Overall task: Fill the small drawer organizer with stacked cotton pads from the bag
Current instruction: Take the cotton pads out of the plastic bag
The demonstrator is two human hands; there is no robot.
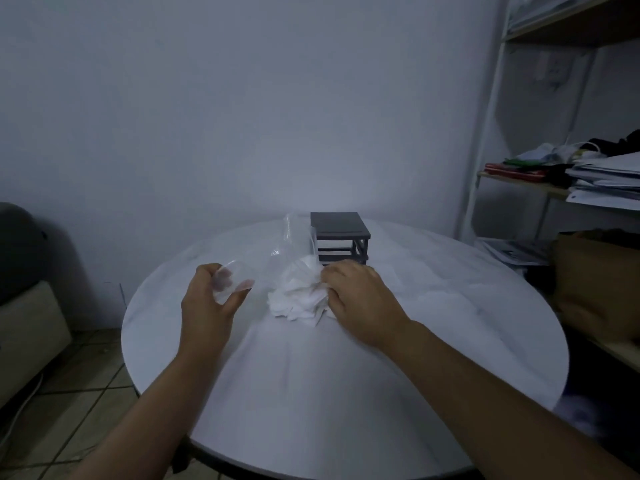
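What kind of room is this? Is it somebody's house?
Probably a room in a home, maybe a workroom. There is a round white table, a shelf unit piled with papers and folded clothes, and a tiled floor.

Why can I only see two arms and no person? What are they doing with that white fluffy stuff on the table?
The camera sits on the person's head and looks down, so you see only their arms, as if through their eyes. There is just this one picture.

They are at a round white table. The left hand pinches the edge of a clear plastic bag. The right hand rests on a messy pile of white cotton pads lying at the bag's mouth; whether it grips any is hard to tell.

Behind the pile stands a small dark drawer organizer. I see no pads in it yet. At the right edge is a shelf with papers, not part of the job.
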